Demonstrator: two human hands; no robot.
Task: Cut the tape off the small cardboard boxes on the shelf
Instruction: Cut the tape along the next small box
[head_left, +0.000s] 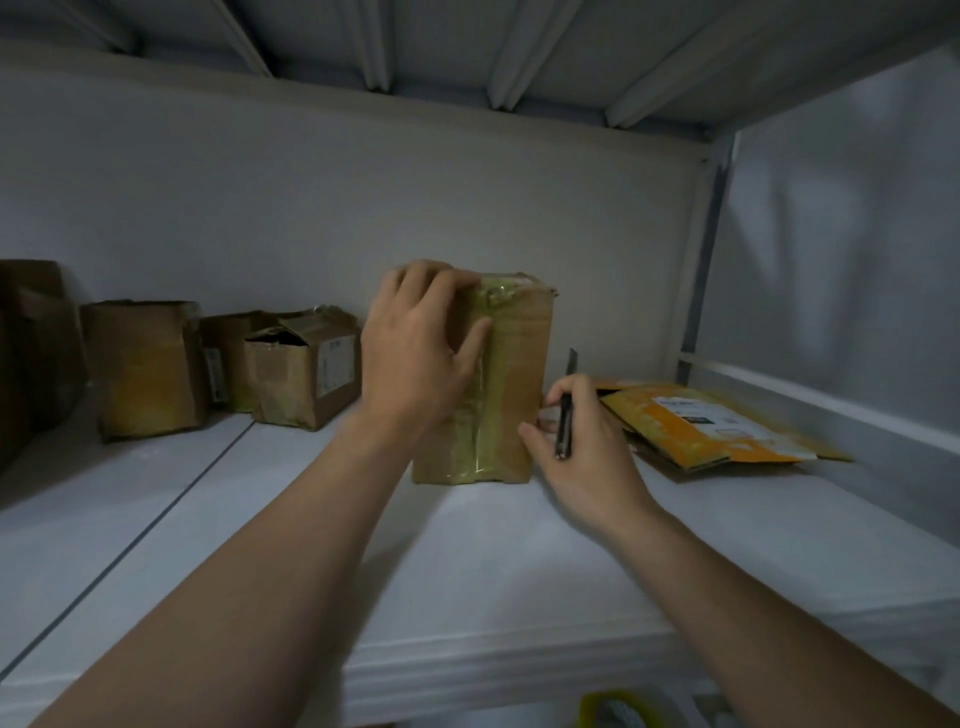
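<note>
Both forearms reach forward over the white shelf (467, 545). The left hand (415, 343) grips the top left corner of one upright cardboard box (511, 374) at mid-shelf, fingers curled over its top and thumb lying on the yellowish tape (475, 410) that runs down its front. The right hand (582, 447) is curled round one utility knife (565, 415), tip up, at the box's lower right edge. Three small boxes (306, 369) stand in a row at left. A flattened cardboard stack (711, 426) lies at right.
</note>
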